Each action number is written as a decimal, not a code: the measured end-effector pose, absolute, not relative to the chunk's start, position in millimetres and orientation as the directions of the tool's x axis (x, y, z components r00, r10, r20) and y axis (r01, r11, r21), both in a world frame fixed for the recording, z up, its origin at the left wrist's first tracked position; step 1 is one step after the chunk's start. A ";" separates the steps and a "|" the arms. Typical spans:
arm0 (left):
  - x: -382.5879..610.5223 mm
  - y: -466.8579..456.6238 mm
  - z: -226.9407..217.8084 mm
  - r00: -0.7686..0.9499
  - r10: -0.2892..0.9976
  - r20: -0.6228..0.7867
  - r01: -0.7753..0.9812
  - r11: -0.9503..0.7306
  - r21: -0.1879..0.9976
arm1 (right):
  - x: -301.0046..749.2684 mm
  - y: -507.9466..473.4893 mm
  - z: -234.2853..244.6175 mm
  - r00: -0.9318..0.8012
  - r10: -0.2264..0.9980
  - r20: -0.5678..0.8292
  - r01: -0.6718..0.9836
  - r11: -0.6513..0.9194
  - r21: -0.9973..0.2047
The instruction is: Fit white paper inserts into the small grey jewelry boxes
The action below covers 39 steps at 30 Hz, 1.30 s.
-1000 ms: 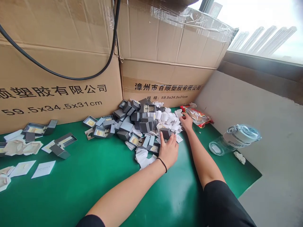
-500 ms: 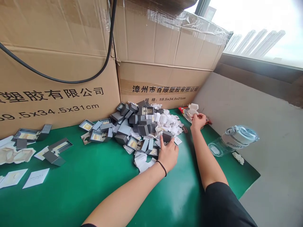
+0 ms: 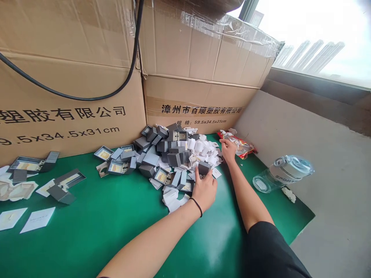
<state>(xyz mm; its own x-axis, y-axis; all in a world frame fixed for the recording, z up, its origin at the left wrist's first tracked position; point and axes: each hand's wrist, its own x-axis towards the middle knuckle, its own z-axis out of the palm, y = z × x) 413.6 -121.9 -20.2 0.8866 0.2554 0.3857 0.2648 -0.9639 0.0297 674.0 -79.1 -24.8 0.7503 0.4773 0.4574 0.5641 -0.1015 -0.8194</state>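
A heap of small grey boxes point(image 3: 162, 148) and white foam inserts point(image 3: 204, 148) lies on the green mat point(image 3: 116, 224) against the cardboard cartons. My left hand point(image 3: 205, 188) rests at the heap's near edge with thumb and fingers round a small grey box point(image 3: 204, 167). A black band circles that wrist. My right hand point(image 3: 228, 150) reaches to the heap's right edge, fingers down among the white inserts beside a red snack packet point(image 3: 242, 146); what it grips, if anything, is hidden.
Two large printed cartons point(image 3: 199, 77) wall the back, with a black cable point(image 3: 87, 94) hanging across them. Open grey boxes point(image 3: 62, 185) and white cards point(image 3: 37, 219) lie at the left. A clear water bottle point(image 3: 282, 173) lies on its side at the right mat edge.
My right hand had lifted a white insert near the snack packet half a second ago; now it is back down at the heap's edge without it. The left hand has stayed on the grey box.
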 end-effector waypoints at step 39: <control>397.2 -114.9 -15.3 0.861 0.257 0.439 0.335 -0.936 -0.110 | 606.4 22.3 -23.1 0.403 0.909 0.102 0.208 0.017 -0.978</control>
<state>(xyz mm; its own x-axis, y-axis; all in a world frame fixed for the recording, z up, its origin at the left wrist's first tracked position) 397.2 -114.9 -15.3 0.8611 0.2567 0.4390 0.3350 -0.9358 -0.1099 606.4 22.3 -23.1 0.4031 0.9095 0.1018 0.2078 0.0173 -0.9780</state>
